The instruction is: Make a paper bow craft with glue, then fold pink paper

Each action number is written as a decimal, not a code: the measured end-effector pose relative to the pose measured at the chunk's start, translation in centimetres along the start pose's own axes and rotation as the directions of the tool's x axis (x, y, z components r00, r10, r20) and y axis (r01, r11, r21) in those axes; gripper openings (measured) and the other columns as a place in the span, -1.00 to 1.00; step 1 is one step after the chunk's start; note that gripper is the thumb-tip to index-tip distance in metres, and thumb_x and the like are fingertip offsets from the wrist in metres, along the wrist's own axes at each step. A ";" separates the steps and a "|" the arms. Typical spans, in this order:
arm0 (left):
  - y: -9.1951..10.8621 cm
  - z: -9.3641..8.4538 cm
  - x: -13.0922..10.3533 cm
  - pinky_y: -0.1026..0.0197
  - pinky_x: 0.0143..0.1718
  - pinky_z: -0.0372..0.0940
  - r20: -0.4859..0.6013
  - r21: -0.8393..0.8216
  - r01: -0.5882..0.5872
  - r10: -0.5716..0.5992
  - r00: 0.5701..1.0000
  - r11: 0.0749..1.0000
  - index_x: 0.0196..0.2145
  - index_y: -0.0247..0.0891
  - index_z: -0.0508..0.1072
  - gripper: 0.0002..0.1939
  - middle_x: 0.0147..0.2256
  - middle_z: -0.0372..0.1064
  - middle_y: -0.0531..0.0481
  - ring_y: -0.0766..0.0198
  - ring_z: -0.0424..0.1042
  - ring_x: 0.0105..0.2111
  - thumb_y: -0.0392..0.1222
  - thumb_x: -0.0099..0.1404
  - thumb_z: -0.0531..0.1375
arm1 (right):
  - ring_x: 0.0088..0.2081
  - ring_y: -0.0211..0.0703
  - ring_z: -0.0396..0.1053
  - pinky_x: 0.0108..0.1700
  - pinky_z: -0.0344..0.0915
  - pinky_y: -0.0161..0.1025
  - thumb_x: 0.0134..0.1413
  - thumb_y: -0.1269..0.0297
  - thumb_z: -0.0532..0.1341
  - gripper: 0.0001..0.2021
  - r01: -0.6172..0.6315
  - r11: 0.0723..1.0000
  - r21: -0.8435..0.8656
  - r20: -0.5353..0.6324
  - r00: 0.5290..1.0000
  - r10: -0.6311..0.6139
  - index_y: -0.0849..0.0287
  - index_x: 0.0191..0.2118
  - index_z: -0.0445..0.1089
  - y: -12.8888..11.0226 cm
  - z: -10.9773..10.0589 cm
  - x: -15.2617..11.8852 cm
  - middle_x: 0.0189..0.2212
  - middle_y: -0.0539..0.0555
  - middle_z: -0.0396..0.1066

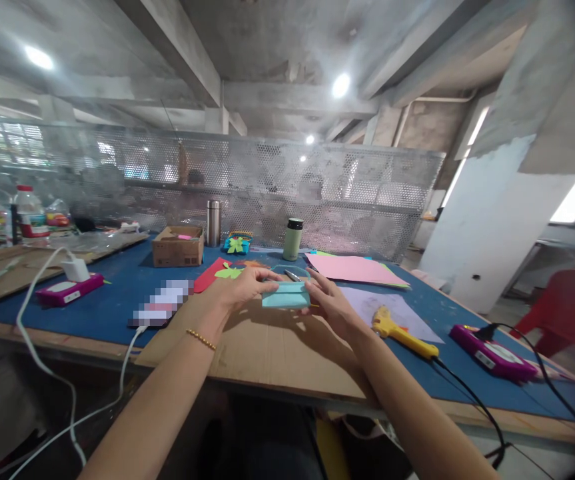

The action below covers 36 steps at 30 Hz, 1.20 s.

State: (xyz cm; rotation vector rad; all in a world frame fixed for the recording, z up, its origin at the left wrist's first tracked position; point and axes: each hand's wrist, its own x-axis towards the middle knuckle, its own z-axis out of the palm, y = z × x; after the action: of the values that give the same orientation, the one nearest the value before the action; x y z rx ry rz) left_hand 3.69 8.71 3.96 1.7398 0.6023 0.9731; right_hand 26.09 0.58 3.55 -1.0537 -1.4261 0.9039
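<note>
Looking oblong — and creased lengthwise — the pale turquoise piece is gripped by left fingers and right fingers.

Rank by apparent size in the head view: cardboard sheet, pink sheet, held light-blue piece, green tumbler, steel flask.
1. cardboard sheet
2. pink sheet
3. light-blue piece
Smallest: green tumbler and steel flask, too alike to rank.

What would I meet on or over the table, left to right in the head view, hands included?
Purple power strip with white plug → cardboard box → silver flask → left hand → light-blue piece held by both hands → right hand → yellow glue gun → purple power strip with black plug.
</note>
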 end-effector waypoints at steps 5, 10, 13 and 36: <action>1.2 0.5 -0.6 0.25 -0.33 0.21 0.024 0.116 -0.015 0.012 1.000 0.993 -0.24 -0.32 0.64 -0.78 -0.33 0.50 -0.07 0.30 0.36 -0.38 -0.21 0.15 0.31 | -0.30 -0.17 0.49 -0.28 0.49 -0.22 0.05 0.04 0.38 -0.41 -0.082 0.992 0.096 0.035 0.996 0.079 0.07 0.20 0.41 -0.6 0.2 -0.1 -0.20 0.07 0.55; 1.4 0.8 -0.7 0.25 -0.35 0.20 0.000 0.076 0.000 0.000 1.000 0.997 -0.21 -0.33 0.64 -0.77 -0.32 0.49 -0.09 0.30 0.36 -0.38 -0.22 0.16 0.32 | -0.32 -0.19 0.48 -0.29 0.45 -0.26 -0.05 0.07 0.44 -0.40 -0.040 0.996 0.081 0.038 0.999 0.037 0.06 0.16 0.46 0.5 -0.1 0.6 -0.22 0.04 0.57; 0.7 0.6 -0.4 0.24 -0.30 0.25 0.006 -0.013 -0.006 0.007 1.000 1.000 -0.04 -0.30 0.59 -0.61 -0.18 0.49 -0.15 0.26 0.40 -0.30 -0.17 0.17 0.35 | -0.30 -0.16 0.49 -0.28 0.46 -0.23 -0.09 0.09 0.46 -0.36 -0.039 0.992 0.118 -0.001 0.999 0.040 0.05 0.18 0.44 0.9 -0.2 1.0 -0.20 0.04 0.58; 0.7 0.7 -0.3 0.23 -0.42 0.37 0.108 -0.142 0.002 0.014 0.994 0.990 0.41 -0.23 0.03 -0.10 -0.01 0.45 -0.31 0.25 0.56 -0.42 -0.25 0.22 0.35 | -0.45 -0.27 0.35 -0.44 0.30 -0.30 -0.16 0.11 0.49 -0.56 -0.116 0.962 0.246 0.006 0.993 0.119 0.26 -0.15 0.54 -0.4 -1.4 1.1 -0.39 0.07 0.47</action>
State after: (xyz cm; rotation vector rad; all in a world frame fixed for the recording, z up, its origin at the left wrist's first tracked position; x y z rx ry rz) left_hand 4.10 7.82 4.37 1.6567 0.4469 0.8973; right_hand 27.47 1.50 4.42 -0.9595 -1.2171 1.1303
